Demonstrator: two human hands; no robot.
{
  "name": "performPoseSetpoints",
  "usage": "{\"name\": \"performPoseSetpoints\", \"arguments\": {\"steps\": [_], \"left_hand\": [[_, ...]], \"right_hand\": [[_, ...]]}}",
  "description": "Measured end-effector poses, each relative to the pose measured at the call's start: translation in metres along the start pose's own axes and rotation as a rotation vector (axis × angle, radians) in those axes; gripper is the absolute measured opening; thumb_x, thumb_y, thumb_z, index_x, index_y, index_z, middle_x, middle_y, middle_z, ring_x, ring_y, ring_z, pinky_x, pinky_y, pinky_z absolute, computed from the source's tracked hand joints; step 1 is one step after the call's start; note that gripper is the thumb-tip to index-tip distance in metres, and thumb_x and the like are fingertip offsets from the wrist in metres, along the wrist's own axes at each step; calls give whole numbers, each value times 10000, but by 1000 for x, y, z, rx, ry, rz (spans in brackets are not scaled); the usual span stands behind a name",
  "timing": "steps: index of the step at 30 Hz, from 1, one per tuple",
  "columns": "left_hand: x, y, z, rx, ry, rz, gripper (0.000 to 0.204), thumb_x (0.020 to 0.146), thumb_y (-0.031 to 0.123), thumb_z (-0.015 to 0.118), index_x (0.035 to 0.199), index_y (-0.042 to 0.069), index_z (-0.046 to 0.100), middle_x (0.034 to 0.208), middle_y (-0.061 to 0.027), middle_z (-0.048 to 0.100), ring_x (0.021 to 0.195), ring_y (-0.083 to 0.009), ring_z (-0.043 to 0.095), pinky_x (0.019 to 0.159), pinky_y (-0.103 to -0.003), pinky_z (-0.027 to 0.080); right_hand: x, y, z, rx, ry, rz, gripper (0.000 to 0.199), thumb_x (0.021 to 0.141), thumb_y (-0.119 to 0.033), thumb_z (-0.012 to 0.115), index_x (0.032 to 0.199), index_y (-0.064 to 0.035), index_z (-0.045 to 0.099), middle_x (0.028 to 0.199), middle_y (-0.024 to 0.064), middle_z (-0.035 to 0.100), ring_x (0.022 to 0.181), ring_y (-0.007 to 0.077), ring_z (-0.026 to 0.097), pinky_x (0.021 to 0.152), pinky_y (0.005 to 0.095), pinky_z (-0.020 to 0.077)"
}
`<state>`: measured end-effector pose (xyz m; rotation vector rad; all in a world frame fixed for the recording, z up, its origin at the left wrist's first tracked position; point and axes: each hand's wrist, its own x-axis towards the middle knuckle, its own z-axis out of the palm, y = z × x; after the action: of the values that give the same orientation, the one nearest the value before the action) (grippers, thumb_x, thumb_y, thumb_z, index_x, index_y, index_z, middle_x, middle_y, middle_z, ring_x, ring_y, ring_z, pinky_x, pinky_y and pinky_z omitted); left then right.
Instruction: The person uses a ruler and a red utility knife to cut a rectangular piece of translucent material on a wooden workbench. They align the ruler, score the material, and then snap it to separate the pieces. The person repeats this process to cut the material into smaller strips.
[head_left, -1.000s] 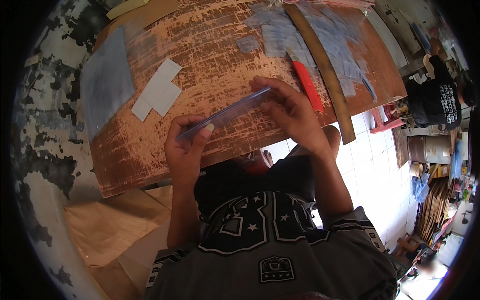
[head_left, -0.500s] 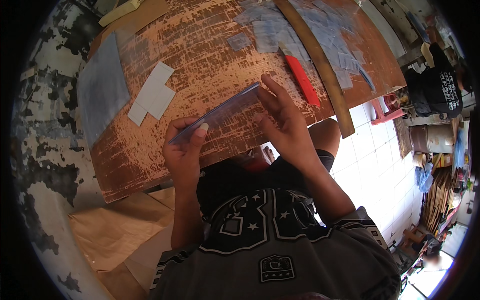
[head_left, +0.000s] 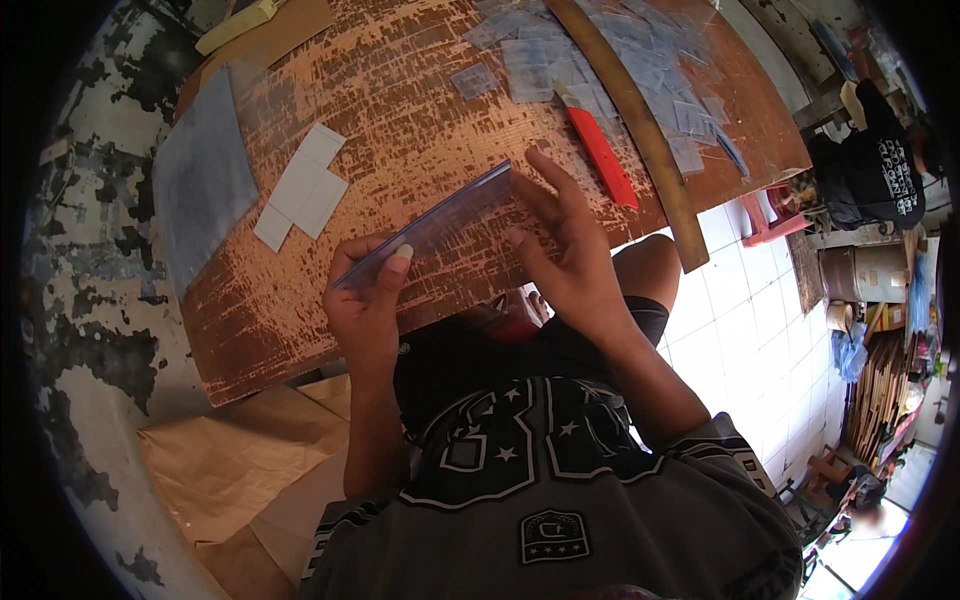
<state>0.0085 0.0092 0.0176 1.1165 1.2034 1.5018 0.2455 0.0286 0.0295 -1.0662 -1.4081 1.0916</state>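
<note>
My left hand (head_left: 365,300) pinches the left end of a thin stack of clear bluish plastic sheets (head_left: 455,215), thumb on the near face and fingers behind. The stack is held above the table, slanting up to the right. My right hand (head_left: 575,250) is open at the stack's far right end, thumb and fingers spread. Whether a fingertip touches the edge I cannot tell. Beyond it lies a red-handled utility knife (head_left: 602,158). A white stepped card piece (head_left: 302,188) rests flat left of the stack.
A worn brown table (head_left: 400,90) carries a large bluish plastic sheet (head_left: 205,180), a pile of clear cut pieces (head_left: 530,70) and a long brown strip (head_left: 650,140) overhanging the near edge. Brown paper (head_left: 240,450) lies lower left. Another person (head_left: 870,165) is at far right.
The stack has tipped slightly, showing more of its near face, and its right end has shifted a little left. My right fingers stay spread beside it.
</note>
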Motion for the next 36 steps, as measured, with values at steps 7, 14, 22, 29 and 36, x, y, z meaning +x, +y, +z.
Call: {"name": "performPoseSetpoints", "arguments": {"steps": [7,14,22,29,36], "left_hand": [[3,-5,-3,39,31,44,219,1022,109,826,1166,8,695,1093,-70,753,987,-115,695,936,-289,560],[4,-1,-10,-336,29,-106,398,1074,111,735,1439,16,608,1398,-90,676,1303,-203,646,1178,-418,502],[-2,17,-3,-574,-14,-313,489,1095,128,706,1542,30,535,1556,-142,616,1455,-268,596,1254,-497,477],[-3,19,1,-596,-36,-372,495,1115,179,687,1557,27,524,1573,-143,606,1461,-270,594,1239,-485,488],[-7,20,0,-535,-22,-401,574,1098,208,719,1582,3,488,1562,-151,609,1454,-273,598,1239,-479,482]], "right_hand": [[5,8,-4,-126,-8,-102,684,1040,-7,670,1653,-5,367,1576,306,587,1523,406,545,1259,457,444],[10,-4,-5,275,-51,150,607,1063,-121,765,1579,19,479,1413,187,706,1318,234,683,1109,367,554],[1,-31,3,260,-69,207,301,1100,-206,746,1294,24,736,940,-10,752,790,8,588,664,227,472],[-2,-32,4,201,-44,185,262,1104,-222,742,1181,27,763,794,-43,686,717,-7,519,615,234,412],[0,-38,1,213,-88,211,279,1120,-215,708,1199,51,740,990,76,812,916,125,789,825,268,646]]}}
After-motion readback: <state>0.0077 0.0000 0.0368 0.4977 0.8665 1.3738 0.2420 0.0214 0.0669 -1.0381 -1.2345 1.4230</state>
